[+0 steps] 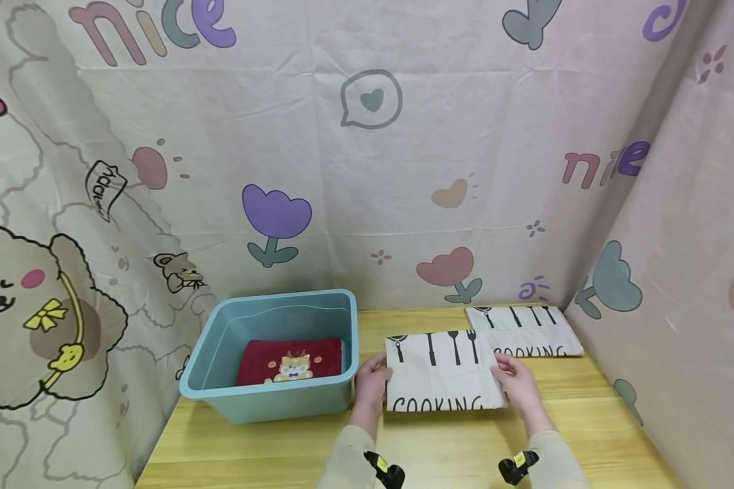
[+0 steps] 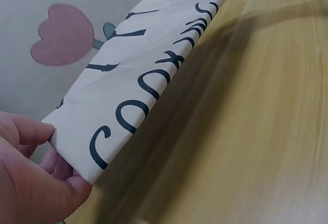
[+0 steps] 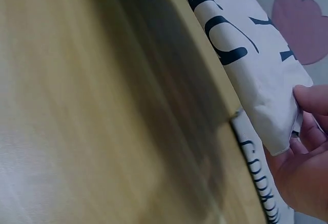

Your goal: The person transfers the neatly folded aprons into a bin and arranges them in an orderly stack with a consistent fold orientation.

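Observation:
A folded white cloth (image 1: 443, 373) printed with black utensils and the word COOKING is held above the table between both hands. My left hand (image 1: 372, 382) grips its left edge, thumb on top and fingers beneath, as the left wrist view shows. At the opposite edge my right hand (image 1: 518, 384) pinches the folded layers the same way. In the right wrist view the held cloth (image 3: 266, 80) hangs over the wood, its shadow below. A second folded cloth (image 1: 526, 333) with the same print lies flat at the back right, partly overlapped by the held one.
Left of the hands stands a blue plastic bin (image 1: 269, 401), its rim close to my left hand. Inside it lies a dark red folded cloth (image 1: 324, 354) with a cartoon animal. The wooden table (image 1: 440, 448) meets a patterned curtain (image 1: 367, 190) at the back and sides.

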Available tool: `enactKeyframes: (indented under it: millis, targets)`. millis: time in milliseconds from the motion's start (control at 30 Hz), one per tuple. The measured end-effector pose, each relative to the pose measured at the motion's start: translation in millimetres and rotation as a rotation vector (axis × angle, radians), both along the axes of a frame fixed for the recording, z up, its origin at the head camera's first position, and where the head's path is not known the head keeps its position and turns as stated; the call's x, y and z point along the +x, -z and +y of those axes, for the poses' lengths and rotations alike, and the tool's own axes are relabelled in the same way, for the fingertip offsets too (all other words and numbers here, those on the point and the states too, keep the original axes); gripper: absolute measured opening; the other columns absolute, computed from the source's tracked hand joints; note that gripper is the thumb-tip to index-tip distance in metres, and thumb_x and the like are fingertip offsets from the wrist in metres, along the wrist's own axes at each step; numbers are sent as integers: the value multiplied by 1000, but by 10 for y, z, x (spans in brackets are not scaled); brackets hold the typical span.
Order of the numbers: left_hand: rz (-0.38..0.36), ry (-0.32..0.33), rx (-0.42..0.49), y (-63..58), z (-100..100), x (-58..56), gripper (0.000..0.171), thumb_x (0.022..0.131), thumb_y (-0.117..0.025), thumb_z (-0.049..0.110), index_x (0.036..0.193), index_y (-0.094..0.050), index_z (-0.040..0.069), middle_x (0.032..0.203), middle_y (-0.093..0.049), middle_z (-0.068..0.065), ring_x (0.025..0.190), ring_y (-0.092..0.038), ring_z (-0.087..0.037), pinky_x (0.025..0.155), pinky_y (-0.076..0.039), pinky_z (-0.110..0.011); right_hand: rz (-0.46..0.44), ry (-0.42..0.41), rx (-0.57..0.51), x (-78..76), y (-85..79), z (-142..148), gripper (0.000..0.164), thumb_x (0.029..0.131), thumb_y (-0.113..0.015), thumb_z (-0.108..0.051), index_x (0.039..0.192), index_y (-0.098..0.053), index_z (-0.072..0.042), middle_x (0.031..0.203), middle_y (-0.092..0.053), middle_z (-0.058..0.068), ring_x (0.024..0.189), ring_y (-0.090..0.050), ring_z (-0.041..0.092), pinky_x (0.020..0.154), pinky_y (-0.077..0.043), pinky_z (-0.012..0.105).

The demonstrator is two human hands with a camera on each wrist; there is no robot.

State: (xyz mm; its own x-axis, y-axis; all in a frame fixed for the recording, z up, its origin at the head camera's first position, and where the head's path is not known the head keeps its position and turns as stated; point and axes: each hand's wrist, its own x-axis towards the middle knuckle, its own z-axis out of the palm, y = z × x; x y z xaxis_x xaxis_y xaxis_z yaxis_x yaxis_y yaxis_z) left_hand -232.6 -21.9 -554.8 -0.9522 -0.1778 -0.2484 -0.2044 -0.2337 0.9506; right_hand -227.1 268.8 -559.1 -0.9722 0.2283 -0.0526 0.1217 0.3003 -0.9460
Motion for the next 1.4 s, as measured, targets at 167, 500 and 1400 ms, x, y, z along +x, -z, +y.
enactKeyframes:
  millis: [167, 500, 1400]
  targets:
    - [19, 2, -1, -123, 26, 7, 49, 87, -57, -6, 136, -58, 0, 123, -64, -23, 73, -62, -16, 53, -45, -24, -6, 7, -21, 17, -108, 44, 44, 97, -60, -5, 136, -48, 10, 117, -57, 19, 91, -53, 4, 76, -48, 17]
    - [77, 1, 33, -343, 96, 70, 49, 86, -58, -7, 135, -58, -2, 122, -64, -23, 85, -66, -20, 54, -47, -23, 3, 15, -109, 51, -298, 124, 46, 98, -60, -7, 137, -46, 11, 98, -57, -6, 84, -53, 0, 70, -48, 20]
    - [152, 3, 123, -970, 138, 115, 43, 89, -61, -7, 131, -63, 1, 115, -67, -16, 95, -64, -22, 72, -55, -33, 167, -14, -447, 60, -677, 246, 33, 95, -63, 0, 92, -71, -32, 87, -63, -12, 80, -58, 1, 68, -51, 16]
